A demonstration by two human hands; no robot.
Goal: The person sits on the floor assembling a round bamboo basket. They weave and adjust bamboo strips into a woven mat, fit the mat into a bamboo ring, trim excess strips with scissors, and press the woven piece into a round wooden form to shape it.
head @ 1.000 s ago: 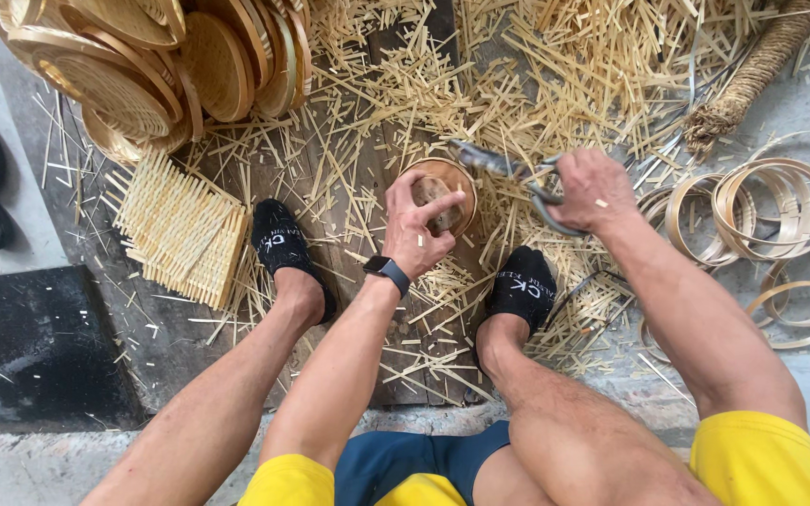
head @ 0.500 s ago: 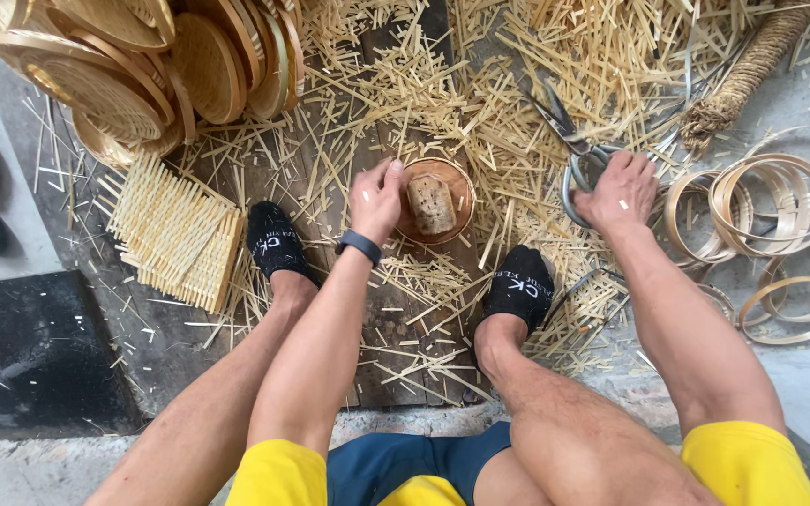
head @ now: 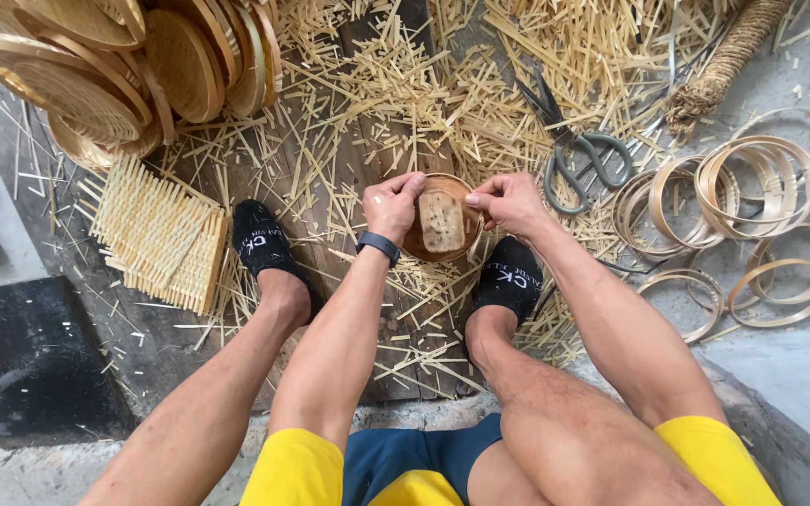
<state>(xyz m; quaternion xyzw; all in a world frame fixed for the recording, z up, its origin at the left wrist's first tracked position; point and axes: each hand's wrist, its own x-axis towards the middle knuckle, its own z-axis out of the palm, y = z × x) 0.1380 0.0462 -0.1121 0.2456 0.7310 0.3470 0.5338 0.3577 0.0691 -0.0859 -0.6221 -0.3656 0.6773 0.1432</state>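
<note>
Left hand (head: pixel 393 204) gripping the near-left rim of a small round bamboo frame (head: pixel 442 220), right hand (head: pixel 510 200) pinching its right rim, woven square (head: pixel 442 222) inside between both hands, scissors (head: pixel 576 150) just beyond right hand, bamboo rings (head: pixel 752 187) further right, woven mat (head: pixel 157 234) well left of left hand.

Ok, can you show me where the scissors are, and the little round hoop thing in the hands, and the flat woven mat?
scissors (head: pixel 581 157), head view, on the grey handle loops.
small round hoop (head: pixel 416 245), head view, on its brown rim by the left hand.
flat woven mat (head: pixel 157 234), head view, on the middle of its strips.
</note>
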